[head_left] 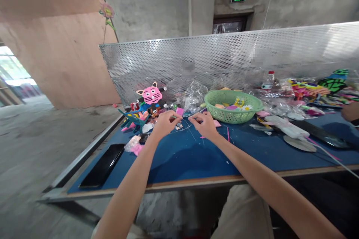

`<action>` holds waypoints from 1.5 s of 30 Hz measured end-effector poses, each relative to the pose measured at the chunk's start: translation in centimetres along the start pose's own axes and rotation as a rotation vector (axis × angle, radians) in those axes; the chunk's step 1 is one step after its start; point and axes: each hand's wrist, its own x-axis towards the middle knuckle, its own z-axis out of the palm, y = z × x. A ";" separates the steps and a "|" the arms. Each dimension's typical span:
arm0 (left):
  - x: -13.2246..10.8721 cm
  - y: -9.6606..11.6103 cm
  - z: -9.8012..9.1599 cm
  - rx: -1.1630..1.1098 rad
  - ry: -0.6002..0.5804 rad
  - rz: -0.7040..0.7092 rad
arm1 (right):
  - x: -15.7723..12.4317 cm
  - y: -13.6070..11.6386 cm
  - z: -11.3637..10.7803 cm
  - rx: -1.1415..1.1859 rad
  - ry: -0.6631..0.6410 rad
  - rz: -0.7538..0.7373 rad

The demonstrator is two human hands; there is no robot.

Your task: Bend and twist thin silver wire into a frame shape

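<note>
Both hands are raised over the blue tabletop point(179, 160) with their fingertips close together. My left hand point(167, 122) is closed in a pinch on a thin pale strand point(185, 117); whether it is wire or thread I cannot tell. Opposite it, my right hand point(206, 123) pinches the same strand, which loops loosely below the fingers. A small pink piece point(180, 111) shows just behind the left fingertips. Right of my right hand stands a green plastic basket point(234, 117) holding yellow, purple and white flower-like pieces.
A pink cat-faced craft figure point(152, 95) stands at the back left among small toys. A black phone point(102, 166) lies near the left edge. Clear plastic wrapping, a red-capped bottle point(268, 80) and a dark phone point(322, 134) are rightward. Another person's hand point(350, 112) shows far right.
</note>
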 end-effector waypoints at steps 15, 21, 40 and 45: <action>-0.2 0.3 1.7 0.068 -0.011 0.011 | 0.8 0.9 -2.5 -0.408 0.478 -0.281; -0.3 0.4 1.9 0.106 -0.012 -0.005 | 0.9 0.3 -2.4 -0.464 0.045 -0.545; 0.0 1.2 0.3 -0.349 -0.322 -0.224 | 0.9 1.1 -1.8 -0.245 -0.066 -0.553; 0.0 0.9 0.4 -0.410 -0.332 -0.280 | 0.7 1.1 -1.4 -0.213 -0.078 -0.475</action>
